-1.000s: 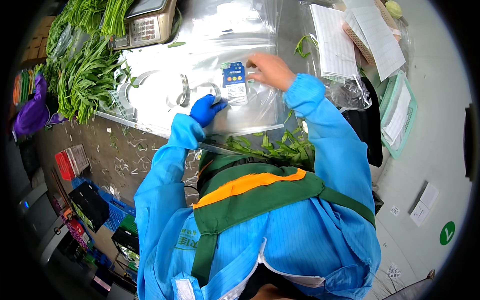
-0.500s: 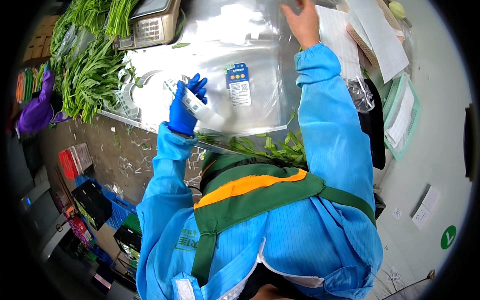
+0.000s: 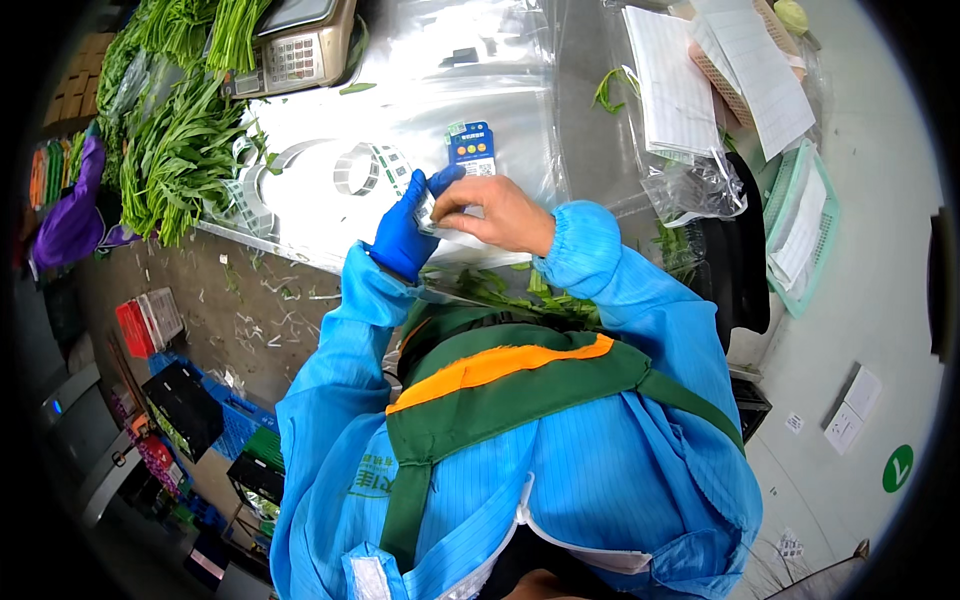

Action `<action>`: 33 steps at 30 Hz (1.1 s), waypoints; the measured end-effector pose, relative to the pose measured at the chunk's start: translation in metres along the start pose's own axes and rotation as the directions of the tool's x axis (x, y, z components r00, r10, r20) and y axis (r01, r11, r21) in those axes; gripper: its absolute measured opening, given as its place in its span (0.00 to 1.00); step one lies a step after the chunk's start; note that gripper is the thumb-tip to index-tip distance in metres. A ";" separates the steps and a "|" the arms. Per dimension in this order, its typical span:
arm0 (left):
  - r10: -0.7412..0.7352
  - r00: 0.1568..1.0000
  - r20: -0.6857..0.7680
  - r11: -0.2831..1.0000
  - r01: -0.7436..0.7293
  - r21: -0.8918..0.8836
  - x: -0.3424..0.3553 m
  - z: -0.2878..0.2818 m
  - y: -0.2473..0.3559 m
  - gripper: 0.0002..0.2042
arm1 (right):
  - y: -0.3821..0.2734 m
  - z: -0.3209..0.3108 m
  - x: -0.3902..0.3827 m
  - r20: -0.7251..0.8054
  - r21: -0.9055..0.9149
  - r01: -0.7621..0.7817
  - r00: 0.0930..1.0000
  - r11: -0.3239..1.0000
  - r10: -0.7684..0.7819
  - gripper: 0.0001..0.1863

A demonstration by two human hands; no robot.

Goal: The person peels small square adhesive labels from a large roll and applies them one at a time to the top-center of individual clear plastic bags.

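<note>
Your gloved left hand (image 3: pixel 402 235) is mostly closed, fingers curled round the end of a label strip (image 3: pixel 388 163). Your bare right hand (image 3: pixel 500 212) meets it there with fingertips drawn together; whether they pinch the strip, you cannot tell from this view. The strip's held end sits above the near edge of the worktop (image 3: pixel 588 140); the rest curls back toward its left side, where loops lie short of the leafy greens (image 3: pixel 175 165).

Expect the strip to be very light, springy along its length and easily creased, probably slick on the printed face and tacky beneath. It should handle best by its side edges, close to the end, with bare fingertips; the glove may stick. Clear bags (image 3: pixel 527 160) lie flat beyond your hands, likely thin and slippery.

Half a second ago your right hand was spread near the far edge, well apart from the left, and the strip's end hung loose. Now both hands meet, hiding the lower part of the blue-and-white label (image 3: pixel 471 145).
</note>
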State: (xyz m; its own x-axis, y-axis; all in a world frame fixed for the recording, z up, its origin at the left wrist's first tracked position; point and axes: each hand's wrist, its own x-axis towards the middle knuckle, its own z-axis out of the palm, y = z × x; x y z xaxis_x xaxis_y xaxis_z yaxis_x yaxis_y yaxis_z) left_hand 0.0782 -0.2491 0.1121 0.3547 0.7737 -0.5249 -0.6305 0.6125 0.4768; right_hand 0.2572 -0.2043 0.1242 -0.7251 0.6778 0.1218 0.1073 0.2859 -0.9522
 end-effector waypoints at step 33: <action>0.465 0.858 -0.218 0.686 -0.193 0.702 -0.009 -0.018 0.049 0.25 | 0.054 -0.121 0.035 -0.173 -0.256 -0.313 0.946 0.914 0.275 0.11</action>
State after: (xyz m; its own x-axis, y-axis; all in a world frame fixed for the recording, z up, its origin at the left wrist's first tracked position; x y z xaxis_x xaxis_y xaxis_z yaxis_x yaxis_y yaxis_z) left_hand 0.0314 -0.2290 0.1276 -0.1393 0.9133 -0.3828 -0.0163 0.3844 0.9230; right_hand 0.3205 -0.0831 0.1106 -0.5383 0.8370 -0.0983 0.4996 0.2230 -0.8371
